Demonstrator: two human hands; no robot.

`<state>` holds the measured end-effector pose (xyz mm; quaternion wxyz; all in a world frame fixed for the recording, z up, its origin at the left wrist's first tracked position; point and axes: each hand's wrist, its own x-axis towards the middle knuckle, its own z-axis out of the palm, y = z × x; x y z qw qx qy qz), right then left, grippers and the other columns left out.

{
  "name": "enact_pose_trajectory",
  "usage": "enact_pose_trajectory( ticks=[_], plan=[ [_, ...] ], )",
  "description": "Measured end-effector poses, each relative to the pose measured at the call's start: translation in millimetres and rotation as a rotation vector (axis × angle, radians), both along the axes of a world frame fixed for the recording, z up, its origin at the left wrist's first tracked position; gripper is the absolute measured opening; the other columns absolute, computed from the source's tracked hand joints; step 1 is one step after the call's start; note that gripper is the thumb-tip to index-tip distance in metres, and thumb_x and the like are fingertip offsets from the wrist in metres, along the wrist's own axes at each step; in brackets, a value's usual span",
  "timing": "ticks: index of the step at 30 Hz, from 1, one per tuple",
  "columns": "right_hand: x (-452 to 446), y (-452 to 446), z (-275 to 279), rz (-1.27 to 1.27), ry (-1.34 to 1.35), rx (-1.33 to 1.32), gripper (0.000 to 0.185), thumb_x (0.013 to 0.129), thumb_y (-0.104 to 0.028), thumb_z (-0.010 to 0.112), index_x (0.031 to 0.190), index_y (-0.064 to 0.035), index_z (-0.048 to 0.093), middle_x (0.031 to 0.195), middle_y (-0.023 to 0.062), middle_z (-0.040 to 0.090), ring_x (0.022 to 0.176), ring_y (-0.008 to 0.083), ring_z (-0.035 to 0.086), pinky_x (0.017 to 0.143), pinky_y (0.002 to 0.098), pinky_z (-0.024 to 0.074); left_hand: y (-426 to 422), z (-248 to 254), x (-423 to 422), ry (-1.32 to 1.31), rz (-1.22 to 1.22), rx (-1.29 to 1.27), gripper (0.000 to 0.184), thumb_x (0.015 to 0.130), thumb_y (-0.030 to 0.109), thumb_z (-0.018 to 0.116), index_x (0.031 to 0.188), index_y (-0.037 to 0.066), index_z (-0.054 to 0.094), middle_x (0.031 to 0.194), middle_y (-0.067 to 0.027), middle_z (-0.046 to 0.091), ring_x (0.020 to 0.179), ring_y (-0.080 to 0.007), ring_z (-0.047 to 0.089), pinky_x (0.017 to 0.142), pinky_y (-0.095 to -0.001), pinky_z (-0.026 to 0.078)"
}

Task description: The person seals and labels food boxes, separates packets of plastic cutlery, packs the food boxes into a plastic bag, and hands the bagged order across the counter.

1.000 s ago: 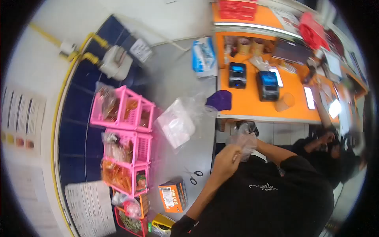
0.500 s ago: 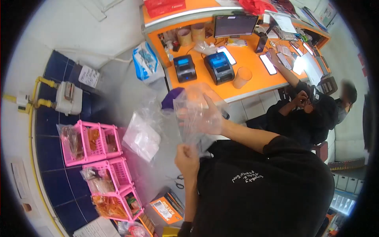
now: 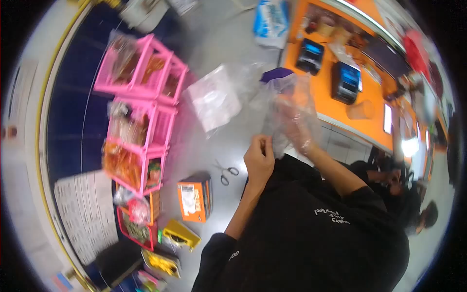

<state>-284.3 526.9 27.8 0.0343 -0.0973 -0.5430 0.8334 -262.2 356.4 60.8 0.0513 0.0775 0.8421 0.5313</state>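
My right hand [image 3: 294, 125] is inside a clear plastic bag [image 3: 279, 109], its fingers seen blurrily through the film and looking stretched out. The bag reaches back over my wrist. My left hand [image 3: 260, 158] is closed in a pinch on the bag's lower left edge, close to my black shirt. A purple item [image 3: 277, 74] shows behind the top of the bag. On the steel counter to the left lies a stack of clear plastic bags [image 3: 214, 100]. Below it, scissors [image 3: 225, 173] lie near my left forearm.
Pink baskets [image 3: 154, 104] with packaged items line the tiled wall. An orange box [image 3: 193, 200] and a yellow container [image 3: 180, 234] stand toward the lower left. Two small printers [image 3: 346, 82] and a cup [image 3: 360, 110] are on the orange desk, with people seated at the right.
My view has turned, shifting the counter and desk across the picture. My right hand has gone further into the bag, which now covers the wrist. My left hand still pinches its edge.
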Motion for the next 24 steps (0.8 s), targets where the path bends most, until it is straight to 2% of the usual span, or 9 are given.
enact_pose_trajectory(
  ticks=[2, 4, 7, 10, 13, 15, 17, 20, 24],
  plan=[
    [-13, 17, 55, -0.079, -0.321, -0.218, 0.087, 0.105, -0.072, 0.041, 0.172, -0.0225, 0.017, 0.168, 0.0116, 0.037, 0.147, 0.0323, 0.043, 0.125, 0.0540, 0.0276, -8, 7, -8, -0.395, 0.163, 0.272, 0.054, 0.085, 0.020, 0.085, 0.130, 0.005, 0.059, 0.121, -0.0162, 0.065, 0.114, -0.0356, 0.061, 0.100, -0.0473, 0.047],
    [-4, -7, 48, 0.133, -0.313, -0.211, 0.087, 0.106, -0.071, 0.039, 0.172, -0.0198, 0.015, 0.168, 0.0127, 0.037, 0.148, 0.0323, 0.042, 0.125, 0.0532, 0.0283, 2, 30, -4, 0.219, -0.178, 0.230, 0.070, 0.080, 0.016, 0.086, 0.140, 0.007, 0.053, 0.130, -0.0177, 0.060, 0.121, -0.0363, 0.058, 0.100, -0.0499, 0.047],
    [13, -32, 53, 0.285, -0.302, -0.152, 0.080, 0.110, -0.065, 0.038, 0.172, -0.0185, 0.017, 0.165, 0.0152, 0.039, 0.145, 0.0302, 0.047, 0.123, 0.0521, 0.0343, -2, 4, 7, 0.131, -0.149, 0.022, 0.071, 0.077, 0.009, 0.084, 0.141, 0.009, 0.053, 0.129, -0.0159, 0.061, 0.120, -0.0379, 0.058, 0.099, -0.0508, 0.047],
    [12, -20, 62, 0.369, -0.532, -0.497, 0.072, 0.113, -0.058, 0.038, 0.171, -0.0178, 0.023, 0.164, 0.0166, 0.040, 0.143, 0.0298, 0.050, 0.123, 0.0503, 0.0361, -40, -14, 28, 0.129, -0.141, 0.059, 0.048, 0.080, 0.004, 0.075, 0.125, 0.006, 0.062, 0.114, -0.0160, 0.064, 0.108, -0.0391, 0.062, 0.093, -0.0484, 0.050],
    [-7, 10, 54, 0.220, -0.485, -0.110, 0.076, 0.109, -0.054, 0.054, 0.168, -0.0127, 0.030, 0.161, 0.0175, 0.043, 0.134, 0.0307, 0.055, 0.116, 0.0520, 0.0409, -93, -28, 54, -0.081, 0.058, 0.250, 0.027, 0.084, 0.000, 0.067, 0.111, 0.003, 0.064, 0.102, -0.0171, 0.065, 0.096, -0.0401, 0.064, 0.084, -0.0456, 0.052],
    [-9, 30, 33, 0.083, 0.101, 1.171, 0.075, 0.104, -0.043, 0.065, 0.164, -0.0078, 0.036, 0.148, 0.0181, 0.053, 0.131, 0.0284, 0.057, 0.112, 0.0485, 0.0453, -105, -25, 56, -0.288, 0.261, 0.380, 0.019, 0.086, -0.002, 0.062, 0.104, 0.000, 0.064, 0.095, -0.0177, 0.065, 0.090, -0.0407, 0.064, 0.080, -0.0444, 0.053],
    [-5, 21, 45, 0.206, 0.136, 1.098, 0.074, 0.102, -0.038, 0.066, 0.163, -0.0058, 0.037, 0.147, 0.0189, 0.055, 0.132, 0.0289, 0.057, 0.113, 0.0471, 0.0455, -90, -9, 57, 0.096, 0.234, 0.213, 0.016, 0.087, -0.004, 0.058, 0.102, -0.001, 0.062, 0.090, -0.0194, 0.063, 0.084, -0.0407, 0.064, 0.076, -0.0436, 0.052],
    [7, -19, 66, 0.588, 0.200, 0.802, 0.073, 0.097, -0.025, 0.069, 0.159, 0.0001, 0.041, 0.144, 0.0215, 0.059, 0.135, 0.0306, 0.058, 0.114, 0.0431, 0.0459, -134, 13, 77, 0.060, 0.323, 0.231, 0.013, 0.088, -0.005, 0.056, 0.098, 0.000, 0.061, 0.086, -0.0187, 0.061, 0.079, -0.0414, 0.062, 0.073, -0.0444, 0.052],
    [63, -36, 87, 0.923, 0.073, 1.277, 0.066, 0.099, -0.026, 0.069, 0.157, -0.0049, 0.045, 0.146, 0.0227, 0.060, 0.130, 0.0324, 0.062, 0.106, 0.0414, 0.0514, -163, -6, 136, -0.075, 0.130, 0.084, 0.018, 0.090, -0.001, 0.057, 0.105, 0.006, 0.062, 0.095, -0.0184, 0.070, 0.091, -0.0441, 0.069, 0.078, -0.0507, 0.053]
  ],
)
